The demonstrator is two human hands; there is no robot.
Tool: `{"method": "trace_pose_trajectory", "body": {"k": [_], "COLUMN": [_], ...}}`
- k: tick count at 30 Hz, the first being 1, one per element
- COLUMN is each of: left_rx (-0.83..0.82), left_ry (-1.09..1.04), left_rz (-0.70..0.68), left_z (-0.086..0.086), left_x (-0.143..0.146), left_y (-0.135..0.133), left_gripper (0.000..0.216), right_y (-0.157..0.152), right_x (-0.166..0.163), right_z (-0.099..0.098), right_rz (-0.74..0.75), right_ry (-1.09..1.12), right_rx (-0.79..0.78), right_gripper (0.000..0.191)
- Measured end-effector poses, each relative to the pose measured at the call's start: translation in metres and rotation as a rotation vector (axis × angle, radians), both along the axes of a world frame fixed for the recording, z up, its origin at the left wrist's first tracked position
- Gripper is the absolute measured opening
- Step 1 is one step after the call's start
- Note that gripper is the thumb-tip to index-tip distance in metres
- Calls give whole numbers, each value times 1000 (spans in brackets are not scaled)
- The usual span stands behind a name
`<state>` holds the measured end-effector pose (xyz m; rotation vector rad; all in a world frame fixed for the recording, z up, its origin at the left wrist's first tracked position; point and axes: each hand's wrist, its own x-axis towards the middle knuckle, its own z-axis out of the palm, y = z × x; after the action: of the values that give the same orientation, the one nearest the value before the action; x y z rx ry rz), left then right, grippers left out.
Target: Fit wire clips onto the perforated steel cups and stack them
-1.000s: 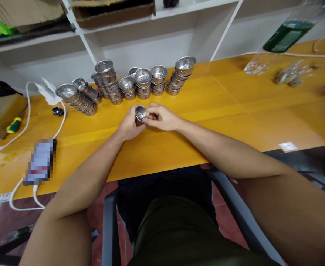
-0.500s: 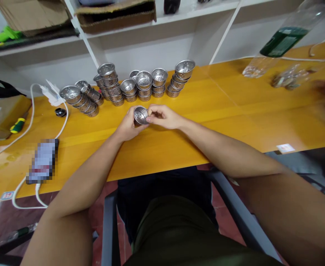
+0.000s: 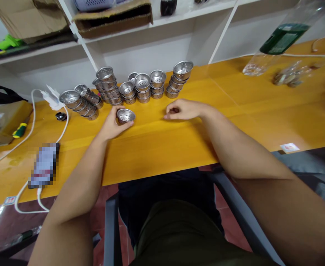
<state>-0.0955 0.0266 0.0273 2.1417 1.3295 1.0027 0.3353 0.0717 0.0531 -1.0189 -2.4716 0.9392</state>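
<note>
My left hand [image 3: 112,125] grips a small perforated metal cup [image 3: 125,115] just above the yellow table [image 3: 156,144], close to the stacks. My right hand [image 3: 182,110] rests on the table to the right of it, fingers curled in a loose pinch; whether anything is in them I cannot make out. Several stacks of the same metal cups [image 3: 142,85] stand in a row behind both hands, and one stack [image 3: 80,101] at the left lies tipped over.
A phone [image 3: 43,165] on a white cable [image 3: 30,122] lies at the left, beside a screwdriver [image 3: 20,129] and a small dark object [image 3: 60,116]. A clear bottle [image 3: 273,44] and a plastic bag [image 3: 292,75] lie at the far right. White shelves [image 3: 156,33] rise behind.
My hands have parted. The left carried the cup left and toward the stacks; the right let go of it and moved right to rest on the table.
</note>
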Motion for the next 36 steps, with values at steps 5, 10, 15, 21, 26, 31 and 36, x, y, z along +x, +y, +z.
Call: {"method": "trace_pose_trajectory", "body": {"k": [5, 10, 15, 21, 26, 31, 36], "left_rx": [-156, -179, -231, -208, -12, 168, 346], "left_ry": [63, 48, 110, 145, 147, 171, 103], "left_rz": [45, 41, 23, 18, 52, 32, 33], "left_z": [4, 6, 13, 13, 7, -1, -2], "left_x": [-30, -26, -20, -21, -21, -23, -15], "left_y": [8, 6, 1, 1, 5, 12, 13], "left_gripper": [103, 108, 111, 117, 112, 114, 111], "right_y": [21, 19, 3, 3, 40, 74, 54], "right_x": [57, 75, 75, 52, 40, 55, 45], "right_z": [7, 14, 40, 34, -10, -32, -14], "right_rz": [-231, -371, -456, -827, -681, -568, -538], "right_ry": [-280, -352, -381, 25, 273, 251, 465], "right_rx": [-135, -342, -340, 296, 527, 683, 802], "right_gripper": [44, 36, 14, 22, 68, 67, 58]}}
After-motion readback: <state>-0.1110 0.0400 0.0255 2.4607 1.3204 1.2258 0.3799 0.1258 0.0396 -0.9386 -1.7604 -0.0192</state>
